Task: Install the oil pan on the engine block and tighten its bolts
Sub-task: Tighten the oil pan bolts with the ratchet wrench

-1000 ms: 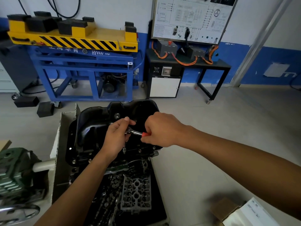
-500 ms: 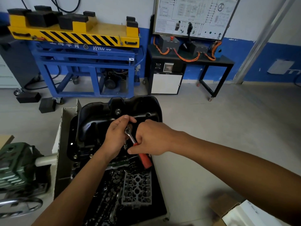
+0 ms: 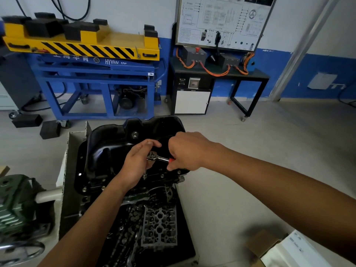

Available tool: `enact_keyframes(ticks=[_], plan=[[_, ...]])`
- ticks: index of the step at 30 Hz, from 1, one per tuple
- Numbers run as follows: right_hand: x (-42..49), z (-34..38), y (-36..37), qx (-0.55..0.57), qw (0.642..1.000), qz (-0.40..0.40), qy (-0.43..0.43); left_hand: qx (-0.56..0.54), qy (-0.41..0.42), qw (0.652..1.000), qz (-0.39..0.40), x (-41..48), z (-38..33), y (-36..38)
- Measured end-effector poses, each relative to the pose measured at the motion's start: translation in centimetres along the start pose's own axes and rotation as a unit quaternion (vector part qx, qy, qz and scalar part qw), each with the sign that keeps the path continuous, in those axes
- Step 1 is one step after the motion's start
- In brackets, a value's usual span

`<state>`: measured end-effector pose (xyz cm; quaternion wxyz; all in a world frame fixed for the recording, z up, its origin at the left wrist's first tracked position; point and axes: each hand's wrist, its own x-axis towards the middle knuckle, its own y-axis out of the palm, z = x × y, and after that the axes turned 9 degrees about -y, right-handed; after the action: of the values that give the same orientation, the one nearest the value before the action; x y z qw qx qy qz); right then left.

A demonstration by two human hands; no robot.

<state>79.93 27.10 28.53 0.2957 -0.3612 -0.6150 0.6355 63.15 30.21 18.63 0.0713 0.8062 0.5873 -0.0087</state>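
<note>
A black oil pan (image 3: 107, 149) sits on the engine block (image 3: 159, 226), with small bolts along its near flange (image 3: 179, 172). A ratchet wrench (image 3: 159, 158) with a red handle stands over the flange on a vertical extension and socket (image 3: 144, 176). My left hand (image 3: 137, 164) curls round the ratchet head and the top of the extension. My right hand (image 3: 187, 151) grips the red handle, which points to the right. The bolt under the socket is hidden.
A blue lift stand with a yellow striped top (image 3: 81, 47) stands behind the engine. A black table with a wiring panel (image 3: 217, 74) is at the back right. A green machine (image 3: 17, 205) sits at the left; a cardboard box (image 3: 279, 249) lies at the lower right.
My right hand swung the red handle from pointing down toward me back up to the right. The left hand stayed on the ratchet head.
</note>
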Motion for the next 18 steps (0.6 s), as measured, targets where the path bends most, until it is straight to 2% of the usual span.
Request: enact_keyframes(ticks=[6,11,14,18], plan=[[1.3,-1.5,0.4,-0.022,0.998,-0.055,0.029,-0.016,-0.018,1.0,0.006,-0.2,-0.1,0.1],[2.1,-2.3,1.3,0.002,0.994,-0.104,0.038,-0.007,-0.025,0.998,0.052,-0.1,0.0,-0.2],[2.0,-2.3,1.8,0.008,0.993,-0.115,0.039,-0.012,-0.012,0.999,0.035,-0.1,0.1,-0.3],[1.0,-1.6,1.3,0.023,0.995,-0.089,0.047,0.0,0.044,0.999,-0.021,-0.5,0.4,0.0]])
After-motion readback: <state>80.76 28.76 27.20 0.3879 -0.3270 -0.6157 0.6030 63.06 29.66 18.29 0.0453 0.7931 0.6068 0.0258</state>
